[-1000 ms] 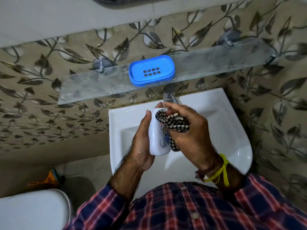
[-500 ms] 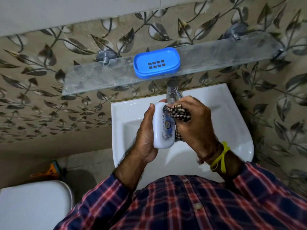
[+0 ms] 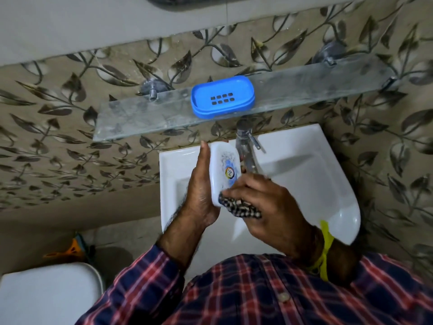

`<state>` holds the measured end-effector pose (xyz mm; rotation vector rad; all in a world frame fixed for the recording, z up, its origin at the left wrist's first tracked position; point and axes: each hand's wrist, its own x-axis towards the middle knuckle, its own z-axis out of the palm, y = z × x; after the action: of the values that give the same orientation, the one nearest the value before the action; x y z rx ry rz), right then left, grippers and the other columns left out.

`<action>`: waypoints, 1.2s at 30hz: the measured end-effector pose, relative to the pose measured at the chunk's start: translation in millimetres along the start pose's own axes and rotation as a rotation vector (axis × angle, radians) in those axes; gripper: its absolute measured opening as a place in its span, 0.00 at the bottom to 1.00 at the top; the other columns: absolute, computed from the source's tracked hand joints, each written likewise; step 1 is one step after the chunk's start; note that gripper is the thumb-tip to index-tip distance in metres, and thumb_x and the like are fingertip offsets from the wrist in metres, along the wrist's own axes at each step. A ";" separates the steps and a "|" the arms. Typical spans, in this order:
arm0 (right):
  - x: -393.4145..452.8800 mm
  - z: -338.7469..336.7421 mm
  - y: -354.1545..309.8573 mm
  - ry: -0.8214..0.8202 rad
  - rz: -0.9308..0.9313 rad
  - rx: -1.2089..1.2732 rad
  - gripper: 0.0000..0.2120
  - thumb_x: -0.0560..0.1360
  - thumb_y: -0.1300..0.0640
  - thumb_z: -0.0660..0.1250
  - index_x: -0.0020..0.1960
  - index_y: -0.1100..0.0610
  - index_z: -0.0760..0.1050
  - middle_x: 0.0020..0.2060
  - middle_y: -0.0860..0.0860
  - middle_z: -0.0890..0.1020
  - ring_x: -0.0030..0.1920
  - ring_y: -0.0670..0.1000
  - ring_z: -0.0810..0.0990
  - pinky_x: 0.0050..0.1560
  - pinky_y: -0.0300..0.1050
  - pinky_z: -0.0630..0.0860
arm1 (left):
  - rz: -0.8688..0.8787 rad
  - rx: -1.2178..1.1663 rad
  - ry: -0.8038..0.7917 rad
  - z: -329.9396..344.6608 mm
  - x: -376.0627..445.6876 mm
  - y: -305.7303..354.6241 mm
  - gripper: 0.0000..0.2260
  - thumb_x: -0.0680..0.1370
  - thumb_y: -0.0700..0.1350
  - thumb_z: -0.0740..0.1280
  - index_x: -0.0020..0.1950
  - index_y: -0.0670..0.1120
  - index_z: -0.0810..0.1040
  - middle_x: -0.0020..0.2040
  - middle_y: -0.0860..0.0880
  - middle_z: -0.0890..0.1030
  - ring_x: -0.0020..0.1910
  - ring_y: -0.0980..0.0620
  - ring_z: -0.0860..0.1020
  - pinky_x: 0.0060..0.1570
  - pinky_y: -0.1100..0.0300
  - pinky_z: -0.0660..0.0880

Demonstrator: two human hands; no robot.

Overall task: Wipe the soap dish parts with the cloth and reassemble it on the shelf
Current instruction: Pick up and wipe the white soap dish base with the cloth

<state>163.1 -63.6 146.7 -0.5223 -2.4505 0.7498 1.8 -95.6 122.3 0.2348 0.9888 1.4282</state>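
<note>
White lid point(image 3: 225, 170): upright on edge over the basin.
Checked cloth point(image 3: 241, 208): bunched against lid's lower end.
Blue tray point(image 3: 222, 96): flat on glass shelf point(image 3: 131, 116).

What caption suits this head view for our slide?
Left hand holds white soap dish lid while right hand wipes it with checked cloth.

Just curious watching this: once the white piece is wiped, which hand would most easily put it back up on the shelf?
Probably the left hand: it already holds the white lid, below the blue tray, while the right hand grips the checked cloth.
</note>
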 end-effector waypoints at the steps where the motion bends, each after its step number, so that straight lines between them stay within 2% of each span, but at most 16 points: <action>1: 0.0 -1.7 3.8 0.023 0.028 -0.005 0.16 0.68 0.70 0.73 0.55 0.59 0.83 0.50 0.53 0.83 0.51 0.54 0.83 0.49 0.49 0.81 | 0.002 0.012 0.006 0.3 -0.6 -0.2 0.39 0.71 0.71 0.59 0.68 0.42 0.77 0.51 0.43 0.85 0.48 0.47 0.84 0.50 0.53 0.82; 4: 13.6 -3.8 16.8 0.164 0.123 0.051 0.17 0.67 0.74 0.72 0.52 0.61 0.84 0.46 0.55 0.82 0.50 0.57 0.83 0.49 0.52 0.81 | -0.011 -0.011 0.024 4.8 -0.1 -3.0 0.39 0.72 0.71 0.59 0.70 0.43 0.76 0.51 0.44 0.85 0.50 0.47 0.83 0.53 0.52 0.81; 7: 7.6 1.8 5.0 0.077 0.022 0.044 0.16 0.69 0.70 0.70 0.55 0.60 0.83 0.49 0.54 0.82 0.52 0.54 0.82 0.52 0.45 0.80 | 0.005 -0.065 -0.017 4.5 3.0 -0.1 0.35 0.73 0.70 0.59 0.57 0.43 0.85 0.49 0.42 0.86 0.47 0.46 0.85 0.50 0.53 0.83; 10: -3.6 -1.4 5.3 0.046 0.023 0.031 0.16 0.69 0.70 0.70 0.55 0.60 0.83 0.49 0.55 0.83 0.49 0.57 0.83 0.47 0.51 0.82 | 0.027 -0.032 0.003 -0.7 2.6 3.5 0.33 0.74 0.71 0.56 0.49 0.46 0.89 0.47 0.45 0.87 0.43 0.49 0.86 0.45 0.56 0.83; 11: 0.4 -2.2 12.7 0.098 0.078 0.028 0.17 0.67 0.71 0.70 0.54 0.61 0.84 0.47 0.55 0.82 0.48 0.57 0.83 0.46 0.53 0.82 | 0.026 -0.032 0.008 -1.1 1.8 2.9 0.33 0.75 0.70 0.55 0.51 0.46 0.88 0.48 0.45 0.87 0.43 0.50 0.86 0.44 0.56 0.83; 13: 10.5 -2.5 21.8 0.213 0.160 0.069 0.17 0.66 0.73 0.69 0.52 0.62 0.84 0.45 0.55 0.81 0.46 0.57 0.83 0.46 0.54 0.81 | 0.013 -0.042 0.034 2.5 1.2 1.2 0.34 0.75 0.70 0.57 0.61 0.44 0.83 0.51 0.44 0.86 0.46 0.49 0.85 0.47 0.55 0.82; 16: 10.3 3.6 13.8 0.159 0.080 0.096 0.16 0.69 0.71 0.71 0.54 0.60 0.83 0.48 0.53 0.81 0.50 0.54 0.82 0.51 0.45 0.80 | 0.003 -0.044 0.026 7.3 1.3 -0.1 0.41 0.71 0.71 0.59 0.72 0.40 0.74 0.58 0.41 0.81 0.56 0.45 0.81 0.61 0.49 0.77; 18: 1.9 3.6 7.9 0.105 0.059 0.084 0.14 0.71 0.68 0.71 0.55 0.59 0.83 0.49 0.52 0.81 0.51 0.53 0.82 0.51 0.45 0.81 | 0.015 -0.050 0.006 3.8 1.9 2.4 0.37 0.71 0.70 0.59 0.65 0.43 0.82 0.57 0.43 0.84 0.54 0.47 0.83 0.57 0.51 0.80; 20: 8.8 0.6 15.3 0.174 0.169 0.053 0.11 0.70 0.67 0.71 0.51 0.60 0.83 0.46 0.53 0.81 0.47 0.57 0.83 0.47 0.52 0.82 | 0.031 -0.054 -0.026 2.9 0.5 2.2 0.31 0.72 0.69 0.57 0.53 0.48 0.88 0.53 0.46 0.87 0.50 0.50 0.86 0.49 0.55 0.83; 21: 15.9 0.0 21.7 0.242 0.234 0.046 0.09 0.70 0.67 0.71 0.49 0.61 0.83 0.44 0.55 0.81 0.45 0.59 0.82 0.44 0.54 0.81 | 0.028 -0.059 -0.021 3.3 -0.6 0.2 0.30 0.73 0.68 0.57 0.52 0.49 0.88 0.52 0.46 0.87 0.49 0.51 0.86 0.49 0.55 0.83; 23: 27.1 -0.1 23.5 0.300 0.256 0.077 0.10 0.69 0.70 0.71 0.49 0.63 0.83 0.42 0.57 0.80 0.43 0.60 0.82 0.43 0.55 0.80 | 0.017 -0.076 0.003 5.9 -0.4 -4.2 0.31 0.77 0.67 0.55 0.55 0.46 0.87 0.53 0.43 0.86 0.50 0.48 0.86 0.50 0.54 0.83; 25: 25.9 3.6 16.2 0.235 0.139 0.108 0.16 0.67 0.72 0.70 0.52 0.62 0.83 0.44 0.56 0.80 0.46 0.58 0.82 0.47 0.52 0.81 | 0.012 -0.065 0.005 9.2 -0.8 -3.6 0.32 0.78 0.68 0.55 0.58 0.44 0.84 0.53 0.42 0.85 0.51 0.46 0.85 0.50 0.53 0.82; 27: 16.4 4.8 11.3 0.173 0.077 0.105 0.17 0.68 0.71 0.70 0.54 0.61 0.83 0.46 0.54 0.80 0.50 0.56 0.82 0.51 0.49 0.81 | 0.006 -0.033 0.021 9.4 -2.0 -0.6 0.33 0.77 0.69 0.56 0.60 0.44 0.82 0.53 0.43 0.84 0.52 0.47 0.84 0.53 0.53 0.81; 29: 21.6 2.6 20.3 0.257 0.213 0.093 0.14 0.67 0.70 0.71 0.51 0.62 0.83 0.44 0.55 0.81 0.47 0.57 0.82 0.47 0.52 0.81 | 0.029 0.007 0.029 8.8 -3.8 -0.9 0.30 0.75 0.68 0.57 0.58 0.48 0.85 0.55 0.45 0.85 0.54 0.48 0.84 0.55 0.53 0.81; 31: 32.8 0.3 28.7 0.390 0.327 0.100 0.11 0.66 0.69 0.74 0.47 0.63 0.83 0.41 0.57 0.81 0.43 0.59 0.82 0.43 0.54 0.81 | 0.046 0.058 0.038 10.9 -5.5 -5.1 0.26 0.76 0.66 0.55 0.52 0.54 0.88 0.54 0.48 0.87 0.53 0.50 0.85 0.49 0.56 0.82; 36: 31.8 3.7 14.2 0.284 0.106 0.124 0.20 0.66 0.71 0.68 0.56 0.60 0.82 0.47 0.53 0.80 0.48 0.53 0.81 0.49 0.47 0.80 | 0.056 0.054 -0.013 12.3 -7.6 -8.8 0.25 0.77 0.65 0.55 0.60 0.54 0.85 0.63 0.50 0.83 0.63 0.52 0.80 0.67 0.53 0.73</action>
<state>138.7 -38.4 147.1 -0.6662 -2.1140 0.8047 17.7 -99.0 127.0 0.3135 1.0182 1.4497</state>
